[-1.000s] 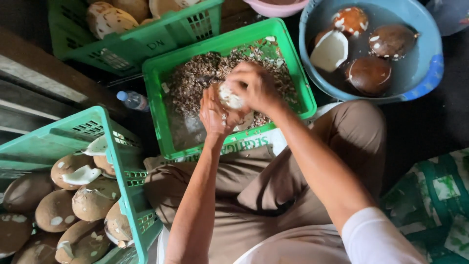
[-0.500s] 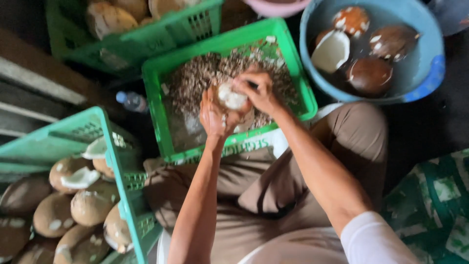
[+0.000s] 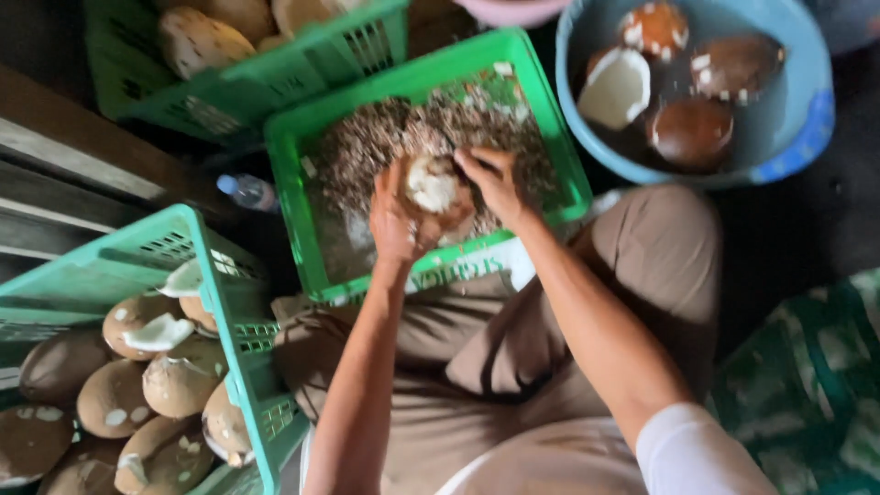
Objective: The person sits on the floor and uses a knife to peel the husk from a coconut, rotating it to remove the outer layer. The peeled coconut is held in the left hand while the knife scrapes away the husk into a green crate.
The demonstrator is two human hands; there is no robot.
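A partly peeled coconut [image 3: 433, 188], brown with a white patch on top, sits between both hands over the middle green crate [image 3: 302, 229]. My left hand [image 3: 394, 220] cups its left side. My right hand [image 3: 495, 183] grips its right side with fingers curled over the top edge. The crate below holds a heap of brown and white peelings [image 3: 367, 147].
A green crate [image 3: 229, 321] at lower left holds several brown coconuts. Another green crate [image 3: 238, 92] with coconuts stands at the top left. A blue basin [image 3: 788, 137] at top right holds peeled coconuts in water. A plastic bottle [image 3: 246, 191] lies between crates. My knees flank the middle crate.
The view has shifted slightly. The coconut has turned in my hands and my right hand has moved from over its top to its right side.
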